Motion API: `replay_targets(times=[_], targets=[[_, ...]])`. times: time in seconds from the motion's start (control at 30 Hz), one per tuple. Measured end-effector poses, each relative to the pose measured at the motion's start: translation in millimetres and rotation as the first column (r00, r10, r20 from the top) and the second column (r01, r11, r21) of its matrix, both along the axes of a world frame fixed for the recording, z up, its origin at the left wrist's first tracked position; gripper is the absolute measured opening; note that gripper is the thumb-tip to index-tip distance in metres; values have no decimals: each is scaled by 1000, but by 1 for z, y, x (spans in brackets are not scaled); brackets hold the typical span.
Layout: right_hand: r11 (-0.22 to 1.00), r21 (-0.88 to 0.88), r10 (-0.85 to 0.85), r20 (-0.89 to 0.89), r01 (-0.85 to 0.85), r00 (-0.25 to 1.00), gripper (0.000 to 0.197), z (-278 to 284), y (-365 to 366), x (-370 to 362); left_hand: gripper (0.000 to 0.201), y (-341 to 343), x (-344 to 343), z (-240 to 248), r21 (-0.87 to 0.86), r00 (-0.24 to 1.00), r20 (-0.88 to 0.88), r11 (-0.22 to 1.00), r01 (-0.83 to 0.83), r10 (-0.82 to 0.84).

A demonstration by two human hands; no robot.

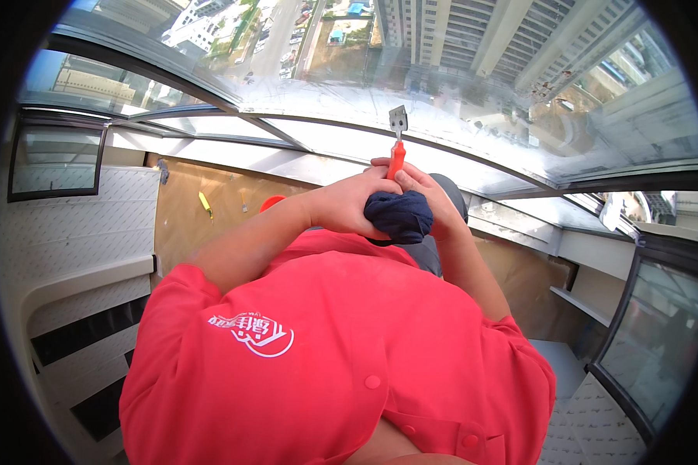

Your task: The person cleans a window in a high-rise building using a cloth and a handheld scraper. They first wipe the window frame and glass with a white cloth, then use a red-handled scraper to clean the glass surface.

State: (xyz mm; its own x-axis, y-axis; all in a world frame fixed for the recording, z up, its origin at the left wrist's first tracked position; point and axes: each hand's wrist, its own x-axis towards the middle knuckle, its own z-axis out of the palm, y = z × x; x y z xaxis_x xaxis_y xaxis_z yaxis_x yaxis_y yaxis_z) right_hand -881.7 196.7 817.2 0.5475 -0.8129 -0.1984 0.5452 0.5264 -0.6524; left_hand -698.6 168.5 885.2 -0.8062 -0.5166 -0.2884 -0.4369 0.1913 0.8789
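Scraper (pixel 396 157) sits near the window (pixel 326 97), long axis running away from the red shirt (pixel 310 310), metal head pointing windowward; left to right, the left hand (pixel 363 200) has fingers around a navy cloth (pixel 401 218), the right hand (pixel 430 196) around the scraper.

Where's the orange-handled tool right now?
Head view, upper centre: the orange-handled tool is between the left hand and right hand, just above the dark cloth in the picture, metal head toward the window.
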Motion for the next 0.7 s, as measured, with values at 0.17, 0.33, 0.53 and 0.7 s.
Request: replay_targets(times=[0.17,0.33,0.53,0.7], targets=[[924,34,-381,46,380,923,33,5,5,15,51,4,6,-8,-30,990,-140,999,-38,33],[757,-195,-654,-228,624,722,26,4,-6,-20,72,11,16,-19,407,796,-94,752,-518,598],[950,-242,-297,-526,195,797,48,32,11,-12,69,6,10,-6,306,841,-46,809,-502,539],[834,-166,-552,-275,526,787,34,37,11,-23,56,4,11,-5,494,701,-114,653,-574,704]])
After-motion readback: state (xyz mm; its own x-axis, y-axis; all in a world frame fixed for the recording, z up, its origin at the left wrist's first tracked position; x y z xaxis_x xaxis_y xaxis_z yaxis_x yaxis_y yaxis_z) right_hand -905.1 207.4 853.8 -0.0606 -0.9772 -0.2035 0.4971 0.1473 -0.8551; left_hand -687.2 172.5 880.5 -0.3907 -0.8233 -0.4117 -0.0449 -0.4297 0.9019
